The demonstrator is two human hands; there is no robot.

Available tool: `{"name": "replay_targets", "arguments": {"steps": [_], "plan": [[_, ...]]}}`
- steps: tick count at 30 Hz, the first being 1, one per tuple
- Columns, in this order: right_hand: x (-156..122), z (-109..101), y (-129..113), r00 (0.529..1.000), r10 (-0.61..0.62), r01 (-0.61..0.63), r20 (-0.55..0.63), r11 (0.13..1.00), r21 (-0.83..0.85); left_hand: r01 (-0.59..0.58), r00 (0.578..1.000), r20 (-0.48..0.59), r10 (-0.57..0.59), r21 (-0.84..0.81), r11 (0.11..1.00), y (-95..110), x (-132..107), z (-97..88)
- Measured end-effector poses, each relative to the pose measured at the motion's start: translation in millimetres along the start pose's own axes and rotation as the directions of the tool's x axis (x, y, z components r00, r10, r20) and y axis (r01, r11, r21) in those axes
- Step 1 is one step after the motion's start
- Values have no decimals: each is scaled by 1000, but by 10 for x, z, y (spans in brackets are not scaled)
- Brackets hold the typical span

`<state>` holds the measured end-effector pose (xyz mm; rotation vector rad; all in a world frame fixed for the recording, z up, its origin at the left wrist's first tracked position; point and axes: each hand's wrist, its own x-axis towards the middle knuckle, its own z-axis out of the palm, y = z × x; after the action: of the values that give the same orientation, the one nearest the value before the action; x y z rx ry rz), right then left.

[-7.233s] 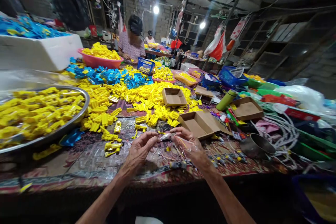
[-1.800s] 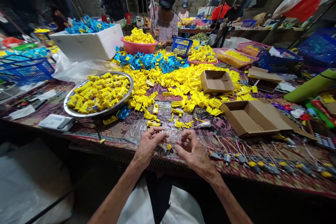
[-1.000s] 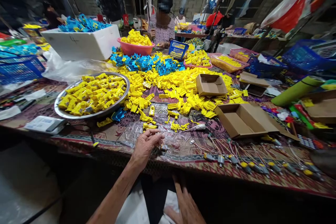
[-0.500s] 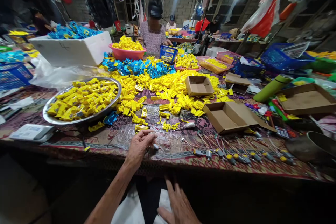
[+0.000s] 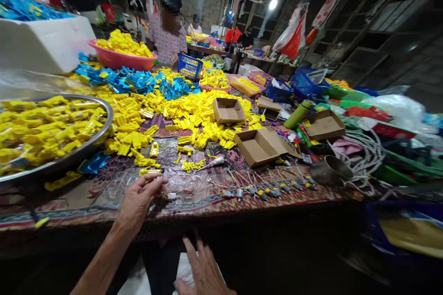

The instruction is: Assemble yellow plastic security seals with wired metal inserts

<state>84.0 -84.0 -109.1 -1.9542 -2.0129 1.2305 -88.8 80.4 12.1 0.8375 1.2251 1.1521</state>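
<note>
At the table's front edge, my left hand [image 5: 140, 200] has its fingers bent and pressed together. Whatever lies under its fingertips is too small to make out. A small grey-white motor [image 5: 171, 197] with thin wires shows just right of those fingers. Just beyond them sits a yellow plastic housing [image 5: 149, 171] with something dark inside. My right hand [image 5: 205, 269] is low over my lap, fingers stretched out and apart, resting on a white cloth or paper [image 5: 185, 269]. A white-handled screwdriver [image 5: 215, 162] lies on the table beside small yellow pieces [image 5: 193, 165].
Several wired motors [image 5: 266, 192] line the table's front right, near open cardboard boxes [image 5: 258, 147] and a metal cup [image 5: 331, 170]. Yellow housings [image 5: 187, 108] and blue parts [image 5: 121, 80] are heaped behind. A metal bowl [image 5: 110, 117] stands left. A person [image 5: 169, 32] sits opposite.
The view has turned to the right, so the table and both hands appear farther left. My left hand stays at the table edge and my right hand over my lap.
</note>
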Motion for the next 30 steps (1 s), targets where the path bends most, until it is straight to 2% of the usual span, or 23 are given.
{"name": "replay_targets", "arguments": {"steps": [3, 6, 7, 10, 12, 15, 18, 20, 22, 24, 25, 26, 27, 28, 30], "plan": [[-87, -132, -26, 990, -12, 28, -141, 993, 111, -4, 1000, -7, 4, 49, 999, -26, 11, -39], [-136, -332, -169, 940, -112, 184, -323, 962, 201, -26, 1000, -4, 27, 74, 997, -40, 32, -58], [-138, -403, -244, 937, -117, 201, -330, 951, 234, -23, 1000, -6, 24, 77, 997, -40, 39, -59], [-115, -583, -489, 987, -11, 73, -159, 916, 394, 5, 1000, -2, -5, 72, 997, -23, 46, -55], [-89, -639, -611, 999, -34, 48, -37, 870, 490, 19, 1000, 4, -19, 71, 997, -5, 42, -53], [-53, -610, -673, 995, -91, 104, -51, 848, 519, 32, 999, -18, -31, 84, 996, 10, 33, -50], [-33, -541, -647, 995, -24, 63, -92, 888, 456, 16, 1000, -1, -16, 95, 995, 1, 42, -39], [-24, -521, -635, 998, -26, 51, -63, 897, 438, 7, 1000, 7, -8, 87, 996, 0, 53, -23], [-10, -513, -654, 995, -96, 95, -20, 890, 446, 8, 1000, -15, -6, 87, 996, 23, 49, -5], [18, -508, -702, 985, -170, 120, 40, 826, 550, 1, 999, -40, 4, 112, 994, 60, 24, 12], [38, -511, -730, 981, -186, 108, 56, 761, 639, 1, 999, -32, 3, 123, 992, 73, 9, 18], [62, -527, -755, 980, -190, 83, 59, 661, 746, -12, 1000, -28, 15, 111, 994, 76, 0, 21], [93, -561, -773, 983, -185, 84, 22, 546, 834, -14, 1000, 12, 13, 107, 994, 64, -1, 19], [130, -619, -783, 987, -131, 139, -88, 459, 878, -27, 999, 37, 23, 99, 995, 39, 9, 10], [220, -805, -783, 966, -109, 259, -235, 407, 876, -73, 997, 36, 70, 62, 995, -40, 47, -29]]}}
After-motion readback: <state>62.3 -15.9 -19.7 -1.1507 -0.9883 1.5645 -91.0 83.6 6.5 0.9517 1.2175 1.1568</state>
